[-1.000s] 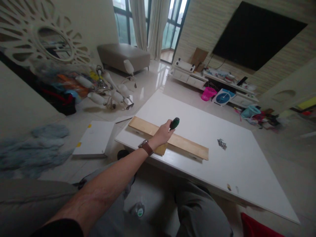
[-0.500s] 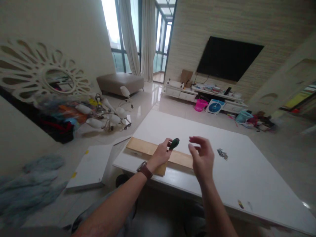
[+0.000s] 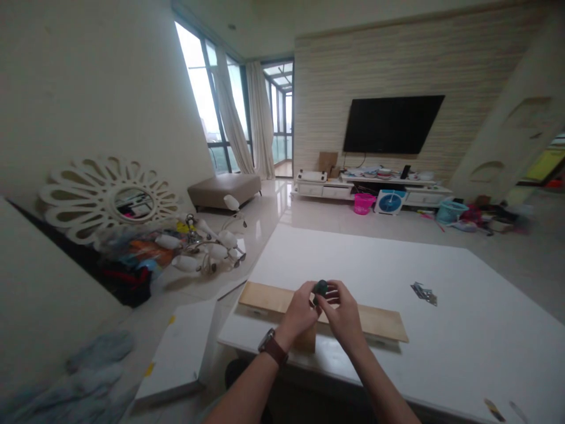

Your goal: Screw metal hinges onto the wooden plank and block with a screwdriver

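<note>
Fingers [image 3: 306, 290] of the left hand [image 3: 299, 313] are curled in around a dark green handle [image 3: 322, 287] and have hold of it. Those of the right hand [image 3: 346, 318] are half bent, gaps visible between them, with thumb and forefinger at the same handle; whether they grip or merely touch it cannot be told. The handle lies between the two hands, above the middle of a long wooden board [image 3: 265, 298]; its rounded end points up, its long axis is steep, with the top leaning slightly rightward, and its lower end is hidden by the hands. A brown-strapped watch [image 3: 274, 348] encircles the left wrist.

The board's long axis runs from far left to near right along the near side of a white bench [image 3: 362, 250]. A shorter wooden piece [image 3: 306, 343] projects from beneath it toward the person. Right of the board, well apart from it, lies a cluster of metal pieces [image 3: 424, 293]; small items [image 3: 493, 410] lie at the bench's near right. On the floor to the left rests a white panel [image 3: 179, 347] bearing yellow tabs [image 3: 149, 369].
</note>
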`<state>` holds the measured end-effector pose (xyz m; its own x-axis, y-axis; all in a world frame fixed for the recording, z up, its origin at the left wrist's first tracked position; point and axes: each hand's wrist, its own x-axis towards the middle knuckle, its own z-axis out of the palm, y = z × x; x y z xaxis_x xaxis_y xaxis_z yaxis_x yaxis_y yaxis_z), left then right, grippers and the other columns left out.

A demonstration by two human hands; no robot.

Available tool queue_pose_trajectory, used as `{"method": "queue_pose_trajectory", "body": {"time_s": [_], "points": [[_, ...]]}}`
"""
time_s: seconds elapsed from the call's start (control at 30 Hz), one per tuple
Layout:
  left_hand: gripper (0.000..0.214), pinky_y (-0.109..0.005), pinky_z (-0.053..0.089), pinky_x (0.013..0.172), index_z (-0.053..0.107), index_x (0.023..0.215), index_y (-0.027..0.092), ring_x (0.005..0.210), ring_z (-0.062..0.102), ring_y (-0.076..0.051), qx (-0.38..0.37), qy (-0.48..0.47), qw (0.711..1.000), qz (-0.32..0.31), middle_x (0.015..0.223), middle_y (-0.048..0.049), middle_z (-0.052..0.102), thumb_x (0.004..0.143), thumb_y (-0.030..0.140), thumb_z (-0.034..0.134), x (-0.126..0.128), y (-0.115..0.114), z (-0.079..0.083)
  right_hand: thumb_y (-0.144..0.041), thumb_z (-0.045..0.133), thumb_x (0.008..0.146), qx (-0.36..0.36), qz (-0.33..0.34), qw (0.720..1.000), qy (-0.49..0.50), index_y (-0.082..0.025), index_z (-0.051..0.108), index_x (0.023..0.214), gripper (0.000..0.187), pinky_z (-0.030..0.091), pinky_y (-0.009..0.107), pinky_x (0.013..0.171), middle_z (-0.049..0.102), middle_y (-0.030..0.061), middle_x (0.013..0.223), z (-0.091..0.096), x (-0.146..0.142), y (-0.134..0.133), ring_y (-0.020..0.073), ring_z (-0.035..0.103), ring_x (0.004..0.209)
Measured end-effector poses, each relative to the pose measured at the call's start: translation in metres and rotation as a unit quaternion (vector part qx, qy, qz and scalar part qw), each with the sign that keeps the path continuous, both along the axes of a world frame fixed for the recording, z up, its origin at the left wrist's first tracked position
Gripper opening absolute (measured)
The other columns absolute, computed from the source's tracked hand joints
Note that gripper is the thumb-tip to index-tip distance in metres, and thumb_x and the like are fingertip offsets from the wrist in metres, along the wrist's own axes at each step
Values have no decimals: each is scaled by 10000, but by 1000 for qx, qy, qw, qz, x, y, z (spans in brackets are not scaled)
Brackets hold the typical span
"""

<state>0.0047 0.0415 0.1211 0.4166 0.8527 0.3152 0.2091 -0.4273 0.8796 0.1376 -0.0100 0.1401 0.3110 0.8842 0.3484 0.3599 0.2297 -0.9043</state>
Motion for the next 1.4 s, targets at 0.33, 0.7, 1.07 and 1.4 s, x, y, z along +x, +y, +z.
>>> {"method": "queue_pose_trajectory", "body": {"time_s": [0.33, 0.7, 1.07, 1.4], "points": [[315, -347, 544, 817, 682, 1059, 227, 954, 694, -226, -19, 1, 999, 47, 1061, -60, 744, 795, 55, 667, 2, 1, -4, -412, 791, 800, -10, -3, 999, 36, -237, 663, 1063, 341, 652, 436, 752, 783, 89, 1039, -1, -6, 2, 293, 776, 940], [294, -319, 506, 809, 683, 1130, 211, 977, 684, -214, 0, 34, 999, 41, 1066, -60, 748, 860, 103, 638, -2, 2, -5, -396, 693, 860, -11, 6, 1000, 26, -238, 629, 1161, 345, 611, 446, 838, 796, 105, 1138, -6, -6, 6, 296, 763, 1062], [298, -331, 531, 831, 689, 1075, 185, 971, 684, -217, 5, -1, 999, 34, 1078, -76, 746, 800, 72, 673, -2, 3, -12, -386, 706, 844, -26, 5, 1000, 8, -236, 632, 1103, 308, 570, 408, 780, 788, 75, 1020, -5, -12, 4, 277, 752, 964], [294, -309, 549, 805, 694, 1037, 202, 926, 721, -202, -6, -8, 999, 35, 1045, -47, 785, 786, 49, 709, -4, 2, -7, -428, 763, 795, -23, -2, 999, 31, -221, 614, 1150, 437, 591, 417, 758, 766, 102, 1043, -10, -12, 8, 286, 745, 942]]}}
